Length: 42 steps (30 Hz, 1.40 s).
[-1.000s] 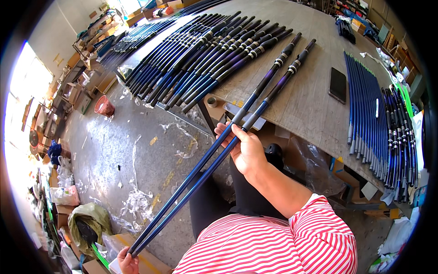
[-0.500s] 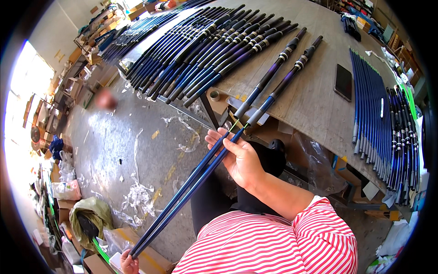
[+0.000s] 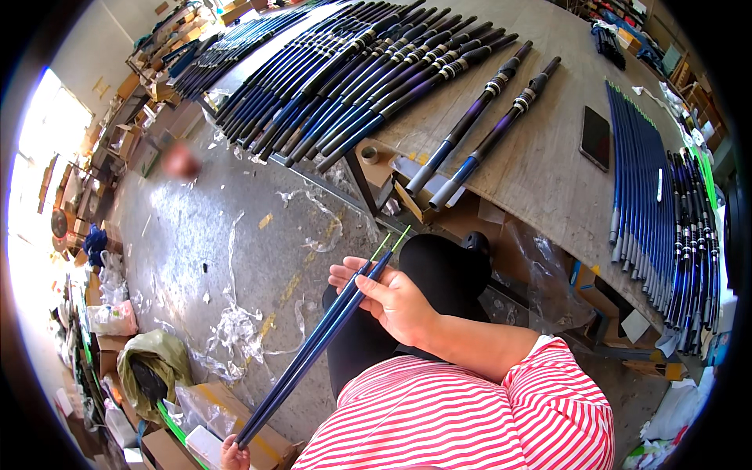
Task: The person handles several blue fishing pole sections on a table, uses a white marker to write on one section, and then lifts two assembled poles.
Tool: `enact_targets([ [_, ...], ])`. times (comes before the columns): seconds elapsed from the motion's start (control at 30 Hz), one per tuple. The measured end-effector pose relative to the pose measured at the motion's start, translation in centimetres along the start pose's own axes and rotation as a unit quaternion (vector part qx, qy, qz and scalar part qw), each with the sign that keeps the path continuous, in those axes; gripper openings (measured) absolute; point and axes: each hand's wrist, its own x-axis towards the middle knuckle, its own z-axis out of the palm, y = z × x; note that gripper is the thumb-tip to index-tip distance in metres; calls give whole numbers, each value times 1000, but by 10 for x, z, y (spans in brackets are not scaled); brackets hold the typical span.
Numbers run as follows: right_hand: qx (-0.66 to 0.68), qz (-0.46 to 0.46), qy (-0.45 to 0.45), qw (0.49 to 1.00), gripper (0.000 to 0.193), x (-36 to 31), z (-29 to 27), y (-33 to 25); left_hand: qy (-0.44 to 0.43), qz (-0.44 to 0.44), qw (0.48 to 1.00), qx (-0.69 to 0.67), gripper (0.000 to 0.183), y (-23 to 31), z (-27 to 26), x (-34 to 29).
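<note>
Head view: right hand [image 3: 395, 301] grips two thin blue rods [image 3: 321, 345], now pulled clear of the table [image 3: 540, 168].

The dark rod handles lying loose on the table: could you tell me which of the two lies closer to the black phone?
The right-hand handle, the one with the pale blue lower end; its twin lies farther from the phone.

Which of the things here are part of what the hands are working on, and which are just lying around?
In hand:
- two thin blue rod sections with green tips, held by the right hand and, at the far end, the left hand
- two thicker rod handles on the table edge

Lying about:
- black phone
- tape roll
- plastic scraps on the floor
</note>
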Motion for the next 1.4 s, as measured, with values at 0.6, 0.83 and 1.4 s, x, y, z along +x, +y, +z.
enact_targets([
  [0.6,11,-121,40,992,19,14,18,11,18,-65,986,-154,22,-102,38,46],
  [0.83,46,-122,5,991,21,9,27,-4,28,-140,979,-144,14,-111,69,45],
  [1.4,-247,9,-62,967,35,4,1,7,-17,-70,996,-61,24,-92,41,40],
])
